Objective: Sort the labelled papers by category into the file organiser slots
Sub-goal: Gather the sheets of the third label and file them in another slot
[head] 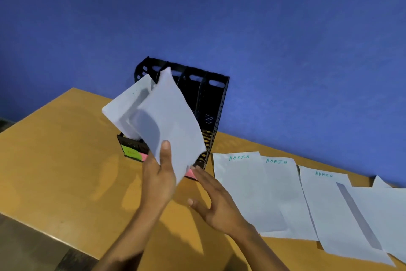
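Head view: the left hand (159, 174) pinches a curling white sheet (169, 116) by its lower edge over the black file organiser (211, 99); the right hand (216, 200) hovers, fingers spread. Light and floppy, the sheet likely needs support at both edges.

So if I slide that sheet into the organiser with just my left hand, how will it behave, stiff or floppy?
Probably floppy: the sheet, pinched at its lower edge by the left hand, already curls. It looks light, so it could buckle against the black organiser dividers. Steadying it with the open right hand may help.
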